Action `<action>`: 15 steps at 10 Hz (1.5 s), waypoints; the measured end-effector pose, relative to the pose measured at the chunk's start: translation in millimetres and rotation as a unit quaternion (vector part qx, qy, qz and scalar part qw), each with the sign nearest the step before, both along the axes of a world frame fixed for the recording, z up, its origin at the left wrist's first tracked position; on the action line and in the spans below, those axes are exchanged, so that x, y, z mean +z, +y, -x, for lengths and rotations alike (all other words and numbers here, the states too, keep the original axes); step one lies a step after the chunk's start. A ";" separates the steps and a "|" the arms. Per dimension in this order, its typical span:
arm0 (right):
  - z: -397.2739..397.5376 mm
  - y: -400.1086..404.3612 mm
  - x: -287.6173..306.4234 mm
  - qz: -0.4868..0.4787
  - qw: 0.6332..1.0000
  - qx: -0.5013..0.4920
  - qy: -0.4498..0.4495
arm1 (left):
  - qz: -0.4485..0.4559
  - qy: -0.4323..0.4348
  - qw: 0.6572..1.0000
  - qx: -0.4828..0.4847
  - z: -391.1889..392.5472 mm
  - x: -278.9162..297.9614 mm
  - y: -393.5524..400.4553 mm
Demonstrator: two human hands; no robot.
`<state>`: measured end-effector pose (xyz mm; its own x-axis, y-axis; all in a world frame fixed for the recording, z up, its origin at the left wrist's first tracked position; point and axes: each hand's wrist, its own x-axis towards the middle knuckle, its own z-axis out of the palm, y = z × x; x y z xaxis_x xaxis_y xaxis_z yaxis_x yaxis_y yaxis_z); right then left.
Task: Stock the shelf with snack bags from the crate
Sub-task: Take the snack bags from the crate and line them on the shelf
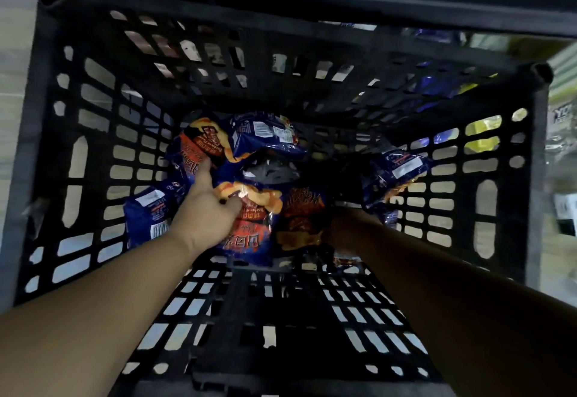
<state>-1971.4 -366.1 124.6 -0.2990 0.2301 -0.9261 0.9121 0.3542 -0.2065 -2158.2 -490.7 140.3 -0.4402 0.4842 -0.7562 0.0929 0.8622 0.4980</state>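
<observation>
I look straight down into a deep black slotted crate (93, 153). Several blue and orange snack bags (262, 137) lie at its bottom. My left hand (206, 209) reaches down among them; its thumb lies on one bag (190, 149) and its fingers curl onto the top edge of a middle bag (249, 224). My right hand (346, 231) is deep in shadow by another bag (299, 218); a further bag (396, 174) lies just beyond it. How the right hand's fingers lie is too dark to see.
The crate's walls rise steeply on all sides around both arms. Through the slots on the right, blue and yellow packages (480, 134) show outside. A pale floor (15, 53) lies to the left of the crate.
</observation>
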 end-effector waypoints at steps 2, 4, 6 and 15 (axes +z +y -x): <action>11.5 -13.3 25.1 0.096 0.992 -0.087 0.000 | -0.019 0.052 0.998 0.035 -2.8 -8.0 -1.1; 35.8 2.8 34.9 -0.152 0.985 0.038 0.075 | -0.012 0.076 0.995 0.062 -7.1 -0.5 -3.6; 44.2 0.8 -4.2 -0.100 0.986 0.122 0.047 | 0.151 0.020 0.988 -0.014 -13.0 6.3 -4.7; 11.9 13.8 5.1 -0.105 0.988 0.110 -0.020 | -0.066 0.323 0.825 -0.459 -13.1 18.4 37.7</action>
